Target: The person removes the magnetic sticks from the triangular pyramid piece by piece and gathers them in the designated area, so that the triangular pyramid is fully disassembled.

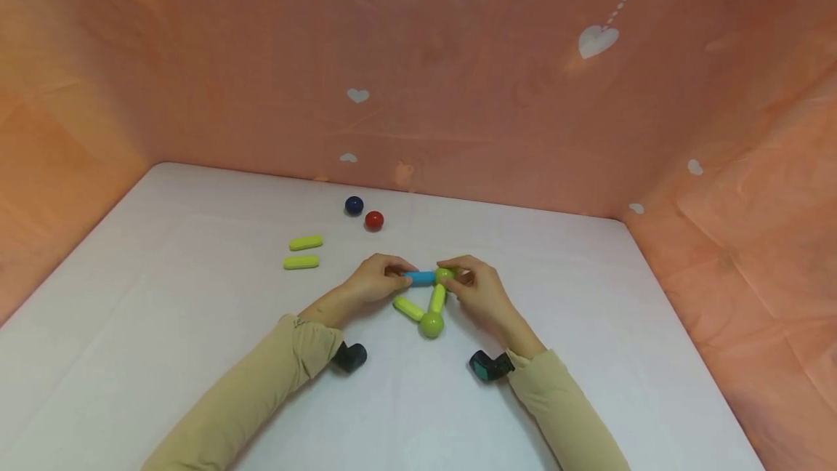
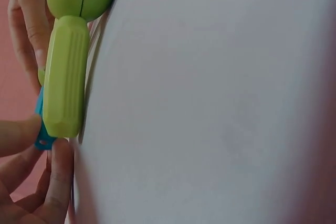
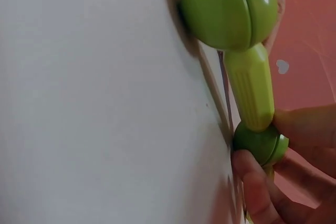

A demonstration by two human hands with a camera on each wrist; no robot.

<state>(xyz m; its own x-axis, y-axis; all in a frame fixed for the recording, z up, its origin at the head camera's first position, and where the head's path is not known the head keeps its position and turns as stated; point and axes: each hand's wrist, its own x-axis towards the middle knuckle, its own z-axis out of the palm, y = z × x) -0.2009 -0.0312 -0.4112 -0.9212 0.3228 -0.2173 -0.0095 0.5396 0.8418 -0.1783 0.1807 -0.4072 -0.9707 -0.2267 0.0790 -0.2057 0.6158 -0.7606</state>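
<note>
My left hand (image 1: pixel 377 279) pinches the free end of a blue rod (image 1: pixel 422 278) between thumb and fingers. At the rod's other end, my right hand (image 1: pixel 482 295) grips a green ball (image 3: pixel 256 142). A yellow-green rod (image 1: pixel 437 299) runs from that ball to a nearer green ball (image 1: pixel 431 325). From the nearer ball a second yellow-green rod (image 2: pixel 65 77) sticks out toward the left hand. In the left wrist view this rod partly hides the blue one. The right fingers cover part of the held ball, so the blue rod's exact seating in it is hidden.
Two loose yellow-green rods, a farther rod (image 1: pixel 306 243) and a nearer rod (image 1: pixel 301 262), lie to the left on the white table (image 1: pixel 196 296). Farther back sit a dark blue ball (image 1: pixel 354 206) and a red ball (image 1: pixel 374 221). Orange cloth (image 1: pixel 458 93) hangs behind.
</note>
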